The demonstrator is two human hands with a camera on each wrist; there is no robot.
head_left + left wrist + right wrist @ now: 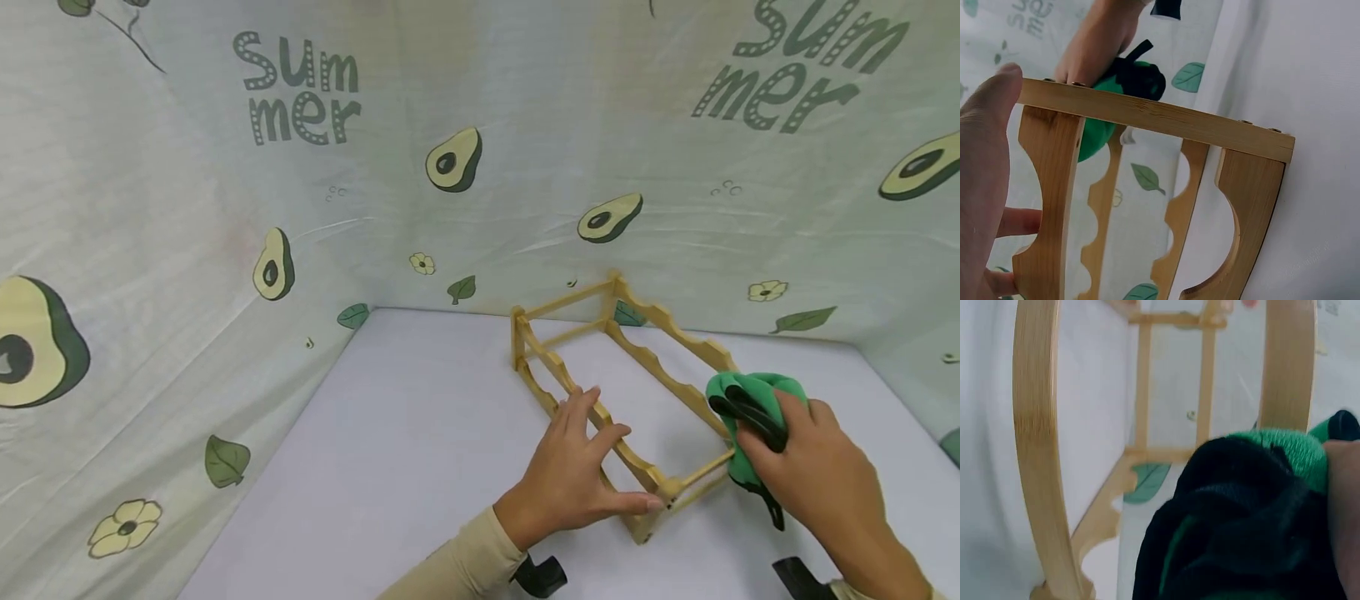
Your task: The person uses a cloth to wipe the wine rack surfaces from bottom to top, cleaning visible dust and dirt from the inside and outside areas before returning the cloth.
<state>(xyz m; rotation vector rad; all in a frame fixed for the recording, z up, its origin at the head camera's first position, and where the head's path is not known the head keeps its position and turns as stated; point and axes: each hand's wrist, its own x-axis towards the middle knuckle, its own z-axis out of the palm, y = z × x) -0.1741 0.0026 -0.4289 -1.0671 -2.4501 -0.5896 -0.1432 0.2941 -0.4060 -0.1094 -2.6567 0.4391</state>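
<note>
A light wooden wine rack (pixel 708 350) with scalloped rails stands at the right of the table in the head view. My left hand (pixel 566 475) holds its near left corner, thumb at the post's end and fingers spread over the upper rail. In the left wrist view the thumb lies at the tip of the end post (pixel 1147 115), with fingers behind the rail. My right hand (pixel 825 467) grips a bunched green cloth (pixel 757 392) with black edging against the rack's near right corner. In the right wrist view the cloth (pixel 1229 512) covers part of an upper bar.
The white tabletop (pixel 375 467) extends left of the rack. Behind it hangs a pale curtain (pixel 525 125) printed with avocados, leaves and lettering, close to the rack's far end. A black wrist device (pixel 540 577) sits under the left sleeve.
</note>
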